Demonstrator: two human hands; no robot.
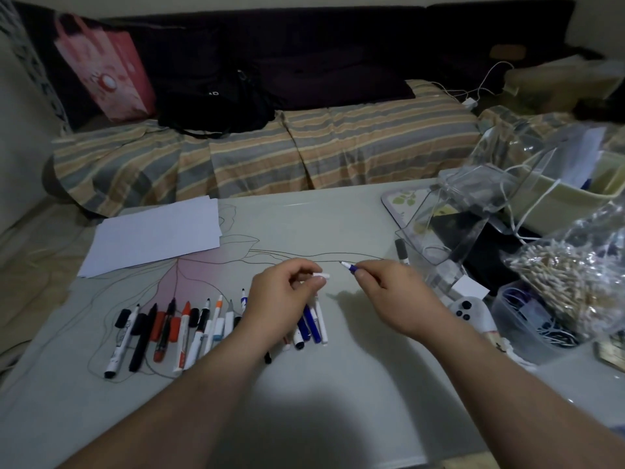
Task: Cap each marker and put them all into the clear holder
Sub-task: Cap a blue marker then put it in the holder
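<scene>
My right hand (389, 292) pinches the light, stiff marker (350, 266) near its tip, pointing to nine o'clock at the slippery white cap (322, 276) my left hand (284, 296) pinches

Bare table (304, 384) in front centre, open from near edge up to both hands; far centre strip toward sofa (270, 157) also open. Left front blocked by row of markers (189, 330) and loose caps; paper sheets (152, 235) cover far left corner. Right side crowded: clear holder (436, 242) with black marker (401, 250) just beside it, plastic bags (571, 265), tub of cables (534, 319), white controller (468, 309) near right wrist
</scene>
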